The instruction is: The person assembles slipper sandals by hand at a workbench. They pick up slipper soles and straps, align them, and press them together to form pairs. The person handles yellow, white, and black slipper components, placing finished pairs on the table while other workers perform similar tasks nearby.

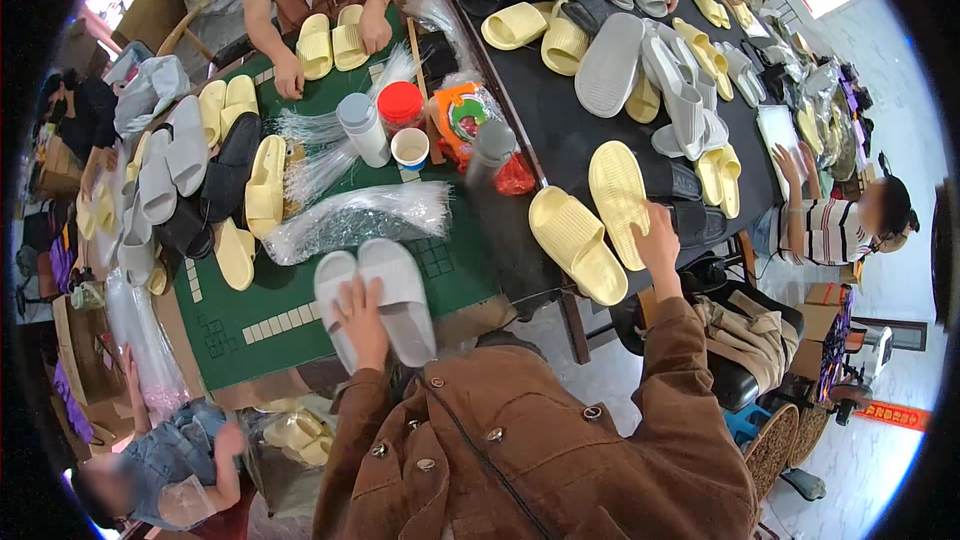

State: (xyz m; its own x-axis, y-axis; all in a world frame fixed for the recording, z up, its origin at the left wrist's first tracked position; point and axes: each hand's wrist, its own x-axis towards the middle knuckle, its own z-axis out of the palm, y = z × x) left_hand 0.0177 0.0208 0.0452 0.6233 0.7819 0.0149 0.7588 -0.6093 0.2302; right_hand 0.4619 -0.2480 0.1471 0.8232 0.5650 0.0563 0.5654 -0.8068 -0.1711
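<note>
A pair of grey slippers is at the near edge of the green table. My left hand grips the pair around the middle, its fingers across the inner sides. On the near corner of the black table, my right hand pinches the right edge of a pale yellow slipper. Its ridged footbed shows; the fingers under its edge are partly hidden. Just left of it lies another yellow slipper, strap up. Beyond my left hand is a bundle of clear plastic bags.
On the green table stand a grey-lidded bottle, a red-lidded jar and a paper cup. Slippers pile up at its left and over the black table. Several people work around both tables. A chair stands at my right.
</note>
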